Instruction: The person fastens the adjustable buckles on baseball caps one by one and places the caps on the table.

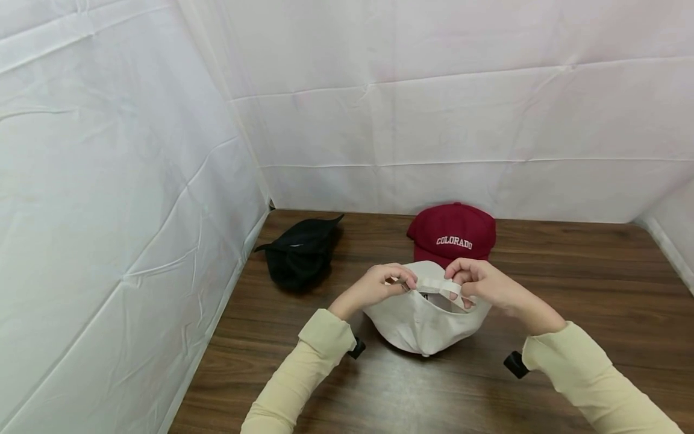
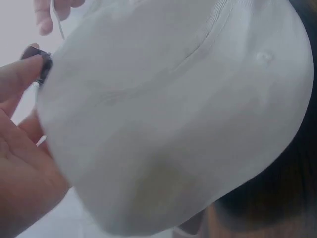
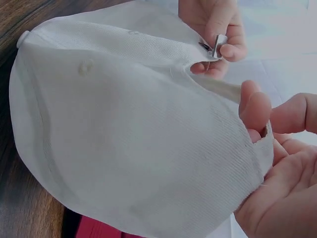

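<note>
A white baseball cap (image 1: 414, 322) stands on the table with its rear opening up and its top button toward me. My left hand (image 1: 379, 283) pinches the metal buckle (image 3: 220, 46) at one side of that opening; the right wrist view shows thumb and fingers on it. On the opposite side my right hand (image 1: 488, 286) has curled fingers around the white back strap (image 1: 441, 286), which loops across the gap. Part of the right hand's fingers sits inside the cap's edge. In the left wrist view the cap's crown (image 2: 163, 124) fills most of the picture.
Directly behind the white cap lies a dark red cap (image 1: 455, 232) with COLORADO lettering. A black cap (image 1: 300, 256) rests at the far left of the brown wooden table (image 1: 575, 271). White cloth walls (image 1: 461, 120) enclose the back and sides.
</note>
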The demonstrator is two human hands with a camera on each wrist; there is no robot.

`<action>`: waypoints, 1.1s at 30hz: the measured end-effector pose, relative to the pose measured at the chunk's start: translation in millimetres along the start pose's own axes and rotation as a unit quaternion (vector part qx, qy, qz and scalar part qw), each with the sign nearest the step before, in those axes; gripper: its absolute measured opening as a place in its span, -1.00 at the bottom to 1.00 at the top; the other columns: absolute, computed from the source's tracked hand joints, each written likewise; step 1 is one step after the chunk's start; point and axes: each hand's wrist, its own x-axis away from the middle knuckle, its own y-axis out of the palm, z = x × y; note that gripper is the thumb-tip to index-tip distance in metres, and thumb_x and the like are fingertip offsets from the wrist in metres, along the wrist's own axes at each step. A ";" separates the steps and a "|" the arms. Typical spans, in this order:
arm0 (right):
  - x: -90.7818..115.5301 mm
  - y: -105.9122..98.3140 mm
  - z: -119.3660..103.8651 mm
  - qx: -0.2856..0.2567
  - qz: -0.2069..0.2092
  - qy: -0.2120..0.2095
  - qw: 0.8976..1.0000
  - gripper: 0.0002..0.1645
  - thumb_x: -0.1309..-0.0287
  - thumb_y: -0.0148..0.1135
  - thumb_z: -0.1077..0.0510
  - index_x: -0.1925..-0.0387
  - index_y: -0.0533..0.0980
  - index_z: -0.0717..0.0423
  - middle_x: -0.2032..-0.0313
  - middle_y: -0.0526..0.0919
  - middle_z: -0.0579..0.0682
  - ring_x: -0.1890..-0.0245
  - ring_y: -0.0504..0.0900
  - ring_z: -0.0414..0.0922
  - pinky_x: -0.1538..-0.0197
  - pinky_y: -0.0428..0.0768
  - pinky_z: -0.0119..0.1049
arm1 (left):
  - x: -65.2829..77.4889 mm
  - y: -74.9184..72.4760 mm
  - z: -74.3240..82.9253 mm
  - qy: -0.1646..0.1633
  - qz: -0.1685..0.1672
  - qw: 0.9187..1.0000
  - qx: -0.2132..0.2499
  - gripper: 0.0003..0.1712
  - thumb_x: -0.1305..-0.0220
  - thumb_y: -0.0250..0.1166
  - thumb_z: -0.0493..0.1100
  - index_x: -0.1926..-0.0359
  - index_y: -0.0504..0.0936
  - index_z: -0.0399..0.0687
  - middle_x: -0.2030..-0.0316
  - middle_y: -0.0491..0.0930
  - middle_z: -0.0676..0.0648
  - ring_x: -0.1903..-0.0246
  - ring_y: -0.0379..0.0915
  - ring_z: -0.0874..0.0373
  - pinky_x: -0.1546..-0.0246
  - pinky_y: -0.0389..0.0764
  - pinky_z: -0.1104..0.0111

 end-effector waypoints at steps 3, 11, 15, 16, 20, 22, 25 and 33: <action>0.8 -1.1 0.2 -0.006 0.008 0.003 1.000 -0.71 0.09 -0.19 0.53 0.22 0.23 0.42 0.54 0.52 -0.03 0.67 0.42 -0.20 0.56 0.47 -0.37 | 3.6 -0.4 4.4 0.004 0.015 0.998 -0.056 -0.91 -0.12 0.21 -0.23 0.33 0.62 -0.05 0.17 0.55 0.02 0.17 0.40 0.25 0.21 0.39 0.50; 2.8 -1.2 -0.2 -0.005 0.008 -0.006 1.000 -0.82 -0.10 -0.02 0.38 0.22 0.28 0.36 0.51 0.55 -0.07 0.67 0.43 -0.23 0.56 0.46 -0.38 | 14.5 4.5 15.1 0.005 0.061 0.975 -0.212 -0.75 -0.12 0.22 -0.19 0.13 0.59 0.06 0.09 0.47 0.04 0.04 0.34 0.17 0.03 0.37 0.38; 4.0 -0.8 -1.1 -0.006 0.013 -0.003 1.000 -0.82 -0.14 0.03 0.30 0.23 0.31 0.32 0.51 0.55 -0.08 0.67 0.43 -0.23 0.57 0.47 -0.38 | 17.4 8.5 15.6 -0.001 0.109 0.961 -0.253 -0.69 -0.07 0.26 -0.15 0.09 0.54 0.06 0.15 0.47 0.03 0.15 0.38 0.19 0.17 0.40 0.46; 4.1 -0.7 -1.0 -0.006 0.014 -0.003 1.000 -0.82 -0.14 0.03 0.29 0.23 0.31 0.31 0.51 0.55 -0.08 0.66 0.43 -0.23 0.57 0.47 -0.38 | 17.7 9.3 15.7 -0.001 0.123 0.958 -0.260 -0.69 -0.06 0.27 -0.13 0.11 0.54 0.06 0.21 0.48 0.04 0.22 0.39 0.21 0.24 0.40 0.49; 4.1 -0.2 -0.4 -0.009 0.017 -0.004 1.000 -0.83 -0.14 0.03 0.29 0.24 0.32 0.31 0.50 0.57 -0.11 0.57 0.47 -0.27 0.55 0.48 -0.39 | 18.6 11.2 17.5 -0.002 0.157 0.949 -0.275 -0.80 -0.05 0.27 -0.08 0.24 0.57 0.05 0.46 0.51 0.10 0.50 0.36 0.30 0.49 0.31 0.59; 4.2 0.0 0.1 -0.010 0.016 -0.006 1.000 -0.84 -0.14 0.03 0.29 0.24 0.33 0.31 0.49 0.57 -0.09 0.53 0.49 -0.28 0.54 0.49 -0.39 | 18.7 11.8 18.5 -0.001 0.161 0.947 -0.277 -0.86 -0.07 0.26 -0.07 0.31 0.58 0.07 0.53 0.53 0.14 0.56 0.34 0.35 0.53 0.28 0.62; 4.5 0.5 0.1 -0.010 0.012 -0.011 1.000 -0.85 -0.14 0.02 0.30 0.24 0.34 0.30 0.48 0.58 -0.09 0.53 0.49 -0.27 0.53 0.50 -0.38 | 18.9 12.6 19.7 -0.006 0.158 0.949 -0.271 -0.92 -0.10 0.23 -0.06 0.37 0.59 0.09 0.53 0.59 0.15 0.54 0.38 0.38 0.51 0.30 0.62; 5.5 2.9 -1.2 -0.009 0.009 -0.042 0.999 -0.83 -0.14 0.02 0.32 0.22 0.33 0.34 0.47 0.60 -0.13 0.57 0.49 -0.24 0.53 0.51 -0.36 | 21.6 14.4 21.6 -0.063 0.167 0.952 -0.250 -0.88 -0.11 0.21 -0.07 0.33 0.59 0.06 0.51 0.62 0.11 0.56 0.43 0.33 0.55 0.31 0.58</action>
